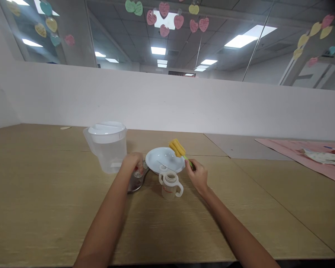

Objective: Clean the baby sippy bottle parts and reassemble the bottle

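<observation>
My right hand (197,174) is closed round the green handle of a bottle brush with a yellow sponge head (178,147), held over the right rim of a white bowl (155,156). My left hand (134,161) has its fingers bent downward at a small clear piece (138,174), over a dark, shiny round dish (135,185). What exactly the fingers grip is partly hidden. Between my hands, in front of the bowl, a baby bottle (169,189) with two white handles stands upright, its neck uncapped. A white, loop-like part rises behind its neck.
A clear pitcher with a white lid (108,152) stands left of my left hand. On the far right, a pink cloth (268,144) carries a whitish bundle (324,157). A flat pale piece (65,128) lies at the back left. A white wall (167,104) bounds the table.
</observation>
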Demonstrator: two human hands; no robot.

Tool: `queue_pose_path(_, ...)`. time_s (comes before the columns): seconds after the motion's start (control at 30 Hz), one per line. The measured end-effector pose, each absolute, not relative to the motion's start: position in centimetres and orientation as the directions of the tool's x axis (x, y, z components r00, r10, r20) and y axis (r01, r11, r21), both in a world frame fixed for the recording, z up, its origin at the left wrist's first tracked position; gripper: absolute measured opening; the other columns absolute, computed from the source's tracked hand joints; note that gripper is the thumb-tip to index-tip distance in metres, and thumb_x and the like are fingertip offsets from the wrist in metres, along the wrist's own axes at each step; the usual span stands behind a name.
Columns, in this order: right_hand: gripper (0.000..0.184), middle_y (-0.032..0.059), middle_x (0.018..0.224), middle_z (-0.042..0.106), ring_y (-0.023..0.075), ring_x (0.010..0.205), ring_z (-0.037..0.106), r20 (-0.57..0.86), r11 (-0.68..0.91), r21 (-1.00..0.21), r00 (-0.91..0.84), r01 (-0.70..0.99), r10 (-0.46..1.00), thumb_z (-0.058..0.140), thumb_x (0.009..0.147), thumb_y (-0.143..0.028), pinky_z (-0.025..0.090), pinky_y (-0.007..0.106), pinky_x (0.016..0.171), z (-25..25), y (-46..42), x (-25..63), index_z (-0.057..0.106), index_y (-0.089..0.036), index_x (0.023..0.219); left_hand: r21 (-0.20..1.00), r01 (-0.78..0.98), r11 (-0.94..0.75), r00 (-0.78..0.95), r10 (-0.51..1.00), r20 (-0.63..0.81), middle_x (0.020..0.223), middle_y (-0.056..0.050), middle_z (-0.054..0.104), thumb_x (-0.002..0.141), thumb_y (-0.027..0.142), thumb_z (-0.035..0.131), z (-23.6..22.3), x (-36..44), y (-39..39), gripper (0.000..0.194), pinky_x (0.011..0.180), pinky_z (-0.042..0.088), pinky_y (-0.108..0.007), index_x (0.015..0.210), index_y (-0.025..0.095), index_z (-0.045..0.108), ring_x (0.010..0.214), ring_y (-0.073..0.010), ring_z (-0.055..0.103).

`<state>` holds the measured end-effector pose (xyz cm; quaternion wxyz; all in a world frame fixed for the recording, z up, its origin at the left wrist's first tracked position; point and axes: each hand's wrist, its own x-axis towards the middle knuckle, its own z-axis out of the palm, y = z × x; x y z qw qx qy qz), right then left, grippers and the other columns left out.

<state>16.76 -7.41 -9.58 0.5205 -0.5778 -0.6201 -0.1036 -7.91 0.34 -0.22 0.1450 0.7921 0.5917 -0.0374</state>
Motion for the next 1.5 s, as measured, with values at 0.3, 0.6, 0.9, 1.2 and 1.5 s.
queue_pose_path(0.3,0.041,0.0007,0.054,0.054,0.0097,0.05,0.044,0.773,0.302,-0.456,0.204,0.837,0.601,0.038,0.087,-0.044,0.032,0.021,0.053,-9.4,-7.5,16.6,0.063,-0.014,0.071,0.106,0.919,-0.38,0.391,0.914,-0.106,0.091,-0.01,0.07,0.067,0.022,0.061,1.9,-5.5,-1.0,0.019,0.067,0.046,-0.027,0.083,0.017,0.069,0.079,-0.0222,0.063)
queue_pose_path(0.6,0.043,0.0017,0.055,0.057,0.0101,0.05,0.045,0.778,0.315,-0.449,0.192,0.837,0.598,0.037,0.087,-0.045,0.032,0.022,0.053,-9.6,-7.4,16.8,0.064,-0.015,0.072,0.118,0.857,-0.502,0.516,0.832,-0.204,0.102,-0.011,0.069,0.07,0.029,0.059,-1.7,-1.0,-1.6,0.027,0.074,0.046,-0.029,0.092,0.018,0.07,0.09,-0.0243,0.063)
queue_pose_path(0.9,0.042,0.0016,0.055,0.057,0.0102,0.05,0.045,0.776,0.312,-0.446,0.188,0.839,0.603,0.038,0.087,-0.044,0.032,0.022,0.053,-9.6,-7.4,16.8,0.064,-0.015,0.072,0.102,0.844,-0.526,0.535,0.814,-0.228,0.118,-0.012,0.061,0.073,0.031,0.057,-2.4,-1.4,-0.8,0.037,0.084,0.044,-0.032,0.108,0.02,0.064,0.103,-0.0254,0.059)
queue_pose_path(1.2,0.041,0.0019,0.055,0.057,0.0102,0.05,0.045,0.769,0.303,-0.443,0.183,0.844,0.613,0.038,0.087,-0.043,0.032,0.022,0.053,-9.5,-7.5,16.8,0.064,-0.015,0.071,0.135,0.842,-0.522,0.539,0.811,-0.226,0.098,-0.007,0.069,0.071,0.043,0.059,-0.7,-2.3,-1.2,0.032,0.067,0.044,-0.025,0.091,0.02,0.068,0.084,-0.0208,0.062)
queue_pose_path(1.5,0.037,0.0016,0.056,0.056,0.0089,0.049,0.045,0.815,0.395,-0.403,0.127,0.825,0.566,0.042,0.087,-0.039,0.034,0.021,0.052,-9.7,-7.5,16.8,0.064,-0.013,0.072,0.271,0.775,-0.571,0.595,0.804,-0.006,0.084,-0.004,0.066,0.075,0.047,0.051,2.6,-4.1,-2.5,0.033,0.06,0.037,-0.023,0.087,0.018,0.062,0.072,-0.0177,0.057)
